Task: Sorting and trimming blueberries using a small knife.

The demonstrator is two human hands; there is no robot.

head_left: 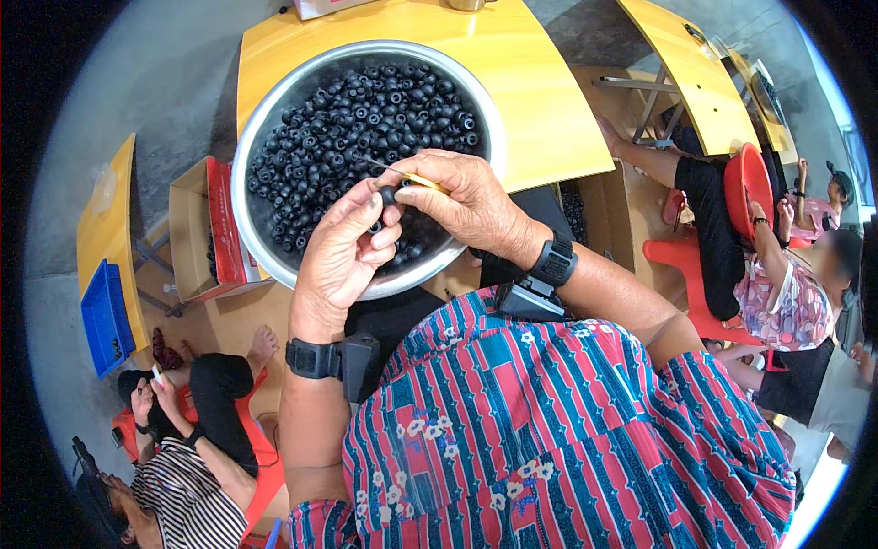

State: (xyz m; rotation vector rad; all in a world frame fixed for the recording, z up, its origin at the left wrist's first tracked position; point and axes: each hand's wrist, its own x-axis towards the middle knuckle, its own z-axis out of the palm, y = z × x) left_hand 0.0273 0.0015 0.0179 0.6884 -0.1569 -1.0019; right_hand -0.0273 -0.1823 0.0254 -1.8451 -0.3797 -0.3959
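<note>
A large round metal bowl (240, 188) holds a heap of small black ring-like parts (366, 114), each with a hole in its end. Over the near side of this bowl, my left hand (340, 240) pinches one small black part (388, 196) between thumb and fingertips. A second black part (376, 228) shows among its curled fingers. My right hand (471, 197) is closed on a thin pick with a yellow handle (426, 182). The pick's slim dark shaft points left over the heap, just above the pinched part. The two hands' fingertips meet or nearly meet.
The bowl overlaps the near edge of a yellow table (549, 119). Open cardboard boxes stand left (194, 229) and right (608, 215) below. A blue tray (108, 316) lies on another table at left. Seated people are on both sides, one with a red basin (748, 188).
</note>
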